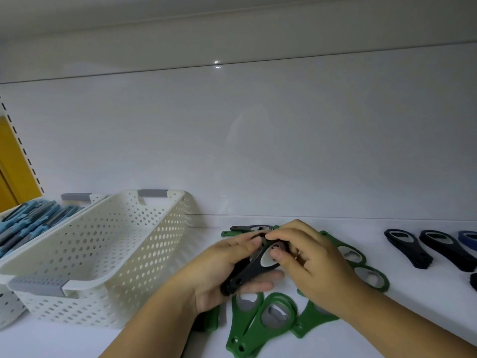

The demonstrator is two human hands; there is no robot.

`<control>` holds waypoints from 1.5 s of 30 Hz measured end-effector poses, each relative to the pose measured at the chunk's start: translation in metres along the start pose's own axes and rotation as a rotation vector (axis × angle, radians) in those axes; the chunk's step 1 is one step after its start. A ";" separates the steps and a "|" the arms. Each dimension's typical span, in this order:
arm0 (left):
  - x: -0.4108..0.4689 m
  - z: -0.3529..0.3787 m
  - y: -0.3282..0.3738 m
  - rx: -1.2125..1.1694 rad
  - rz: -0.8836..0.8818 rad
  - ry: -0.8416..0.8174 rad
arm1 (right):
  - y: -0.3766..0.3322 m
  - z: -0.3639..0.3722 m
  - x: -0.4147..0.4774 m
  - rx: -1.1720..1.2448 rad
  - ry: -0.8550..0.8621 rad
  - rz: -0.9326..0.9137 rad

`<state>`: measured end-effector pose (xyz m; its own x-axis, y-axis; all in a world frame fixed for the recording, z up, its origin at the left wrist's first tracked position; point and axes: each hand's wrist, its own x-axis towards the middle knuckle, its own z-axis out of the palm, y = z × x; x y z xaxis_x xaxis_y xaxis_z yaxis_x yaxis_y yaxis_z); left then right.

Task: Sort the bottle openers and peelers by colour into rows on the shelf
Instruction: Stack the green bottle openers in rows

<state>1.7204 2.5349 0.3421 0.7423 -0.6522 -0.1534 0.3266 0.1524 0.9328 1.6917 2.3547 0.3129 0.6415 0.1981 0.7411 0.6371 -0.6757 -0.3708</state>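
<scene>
A: Nearest thing?
B: Green bottle openers [254,332], a loose overlapping heap on the white shelf [418,303], front centre. More of them run back and right under the right hand.

A: Hands?
B: Both are just above that heap. The left hand [219,272] has its fingers [247,241] curled round the handle end of a black bottle opener [247,273]. The right hand [317,264] pinches the opener's ring end, thumb in front and fingers [286,232] over the top. So both hands hold the same opener.

A: Is it touching the shelf?
B: No, it's lifted and tilted, with the handle low on the left and the ring up on the right.

A: Left side?
B: A white basket with holes [116,254] sits on the shelf just left of the hands. It has grey handles at both ends. Behind it, further left, is a second basket [99,198] packed with blue peelers [31,223].

A: Right side?
B: Dark bottle openers [413,251] lie side by side in a row, well apart from the green heap. A blue one [468,237] is cut off by the frame edge.

A: Behind the hands?
B: A grey bottle opener [242,228] lies flat on the back of the heap. Beyond that is the glossy white back panel [258,138]. There's a yellow wall [11,164] at far left.
</scene>
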 end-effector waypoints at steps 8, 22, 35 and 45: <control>0.000 -0.001 -0.003 0.076 0.018 -0.135 | 0.000 0.005 -0.002 -0.028 0.090 -0.028; 0.013 -0.043 0.014 -0.767 0.341 0.466 | 0.019 -0.014 -0.006 -0.219 -0.137 0.439; 0.012 -0.038 0.014 -0.810 0.419 0.356 | -0.040 0.081 0.066 -0.466 -0.577 0.725; 0.014 -0.039 0.015 -0.855 0.462 0.383 | -0.029 0.077 0.070 -0.265 -0.492 0.822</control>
<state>1.7583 2.5575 0.3412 0.9874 -0.1401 -0.0732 0.1578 0.8993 0.4079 1.7511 2.4423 0.3323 0.9849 -0.1710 -0.0270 -0.1626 -0.8602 -0.4833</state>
